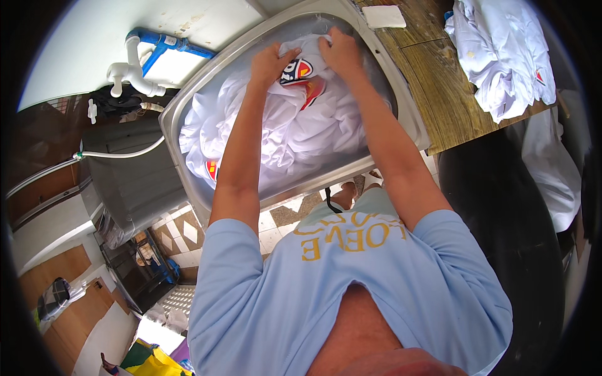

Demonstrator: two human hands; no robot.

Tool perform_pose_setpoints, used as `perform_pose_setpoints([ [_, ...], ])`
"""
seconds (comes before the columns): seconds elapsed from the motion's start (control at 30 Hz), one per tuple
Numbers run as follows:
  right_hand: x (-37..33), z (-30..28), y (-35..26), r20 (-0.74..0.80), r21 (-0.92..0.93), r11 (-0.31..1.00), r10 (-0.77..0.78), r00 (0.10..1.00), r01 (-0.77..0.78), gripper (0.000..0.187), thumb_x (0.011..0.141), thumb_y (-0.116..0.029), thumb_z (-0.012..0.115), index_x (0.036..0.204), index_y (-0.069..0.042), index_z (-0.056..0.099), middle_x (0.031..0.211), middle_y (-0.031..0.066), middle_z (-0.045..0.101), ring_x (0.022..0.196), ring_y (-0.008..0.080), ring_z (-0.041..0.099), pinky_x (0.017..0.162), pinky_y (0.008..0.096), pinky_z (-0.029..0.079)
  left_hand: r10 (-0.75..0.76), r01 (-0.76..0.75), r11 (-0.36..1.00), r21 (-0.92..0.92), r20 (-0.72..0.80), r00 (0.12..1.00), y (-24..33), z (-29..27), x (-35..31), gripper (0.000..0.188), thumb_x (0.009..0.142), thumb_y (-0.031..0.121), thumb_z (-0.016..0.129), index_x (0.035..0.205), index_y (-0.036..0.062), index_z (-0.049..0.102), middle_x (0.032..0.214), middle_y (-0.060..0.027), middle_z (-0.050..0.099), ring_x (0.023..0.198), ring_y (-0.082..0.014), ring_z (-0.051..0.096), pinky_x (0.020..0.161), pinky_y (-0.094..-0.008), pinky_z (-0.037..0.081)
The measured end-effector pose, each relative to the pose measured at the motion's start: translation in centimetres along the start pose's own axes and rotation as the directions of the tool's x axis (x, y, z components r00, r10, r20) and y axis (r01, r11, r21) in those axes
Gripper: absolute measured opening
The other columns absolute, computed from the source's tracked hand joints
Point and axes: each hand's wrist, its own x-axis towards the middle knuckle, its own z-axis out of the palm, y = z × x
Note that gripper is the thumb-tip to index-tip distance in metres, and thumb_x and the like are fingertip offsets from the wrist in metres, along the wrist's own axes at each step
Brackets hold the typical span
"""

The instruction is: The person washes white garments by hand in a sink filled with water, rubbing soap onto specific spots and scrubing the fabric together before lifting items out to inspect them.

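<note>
I'm seeing the left hand (274, 64) and right hand (342, 55) apparently pinching, fingers nearly closed, a white garment (307, 46) stretching between them; below the fingers, the white heap (288, 135) could be tangling and tugging it free.

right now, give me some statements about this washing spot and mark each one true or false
1. The left hand and right hand are both on white cloth in the grey basin. True.
2. The white pipe is to the right of the grey basin. False: the white pipe is to its left.
3. A pile of white fabric lies on the wooden table at the right. True.
4. The person's shirt is black. False: the shirt is light blue.
5. Both forearms are covered by long sleeves. False: they are bare.
</note>
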Motion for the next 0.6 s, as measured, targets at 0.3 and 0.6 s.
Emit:
perform_pose_setpoints([
  [0.3,1.5,0.9,-1.5,0.541,0.81,0.14,0.197,0.817,-0.57,0.029,0.081,-0.027,0.061,0.095,-0.002,0.061,0.095,0.0167,0.066,0.089,0.0311,0.063,0.081,0.0445,0.049,0.082,-0.101,0.989,-0.106,-0.171,0.982,-9.4,3.4,2.1,0.042,0.08,0.042,0.068,0.09,0.0011,0.065,0.088,-0.0145,0.066,0.08,-0.0273,0.063,0.071,-0.0355,0.049],
  [0.6,-0.5,2.9,-0.4,0.385,0.472,-0.681,-0.412,0.826,-0.56,0.038,0.09,-0.038,0.053,0.109,-0.005,0.055,0.102,0.0062,0.059,0.098,0.0193,0.056,0.092,0.0343,0.044,0.048,-0.338,0.633,-0.697,-0.4,0.915,11.3,1.7,-2.6,0.026,0.079,0.026,0.071,0.076,-0.0001,0.067,0.077,-0.0081,0.065,0.069,-0.0137,0.06,0.064,-0.026,0.048],
])
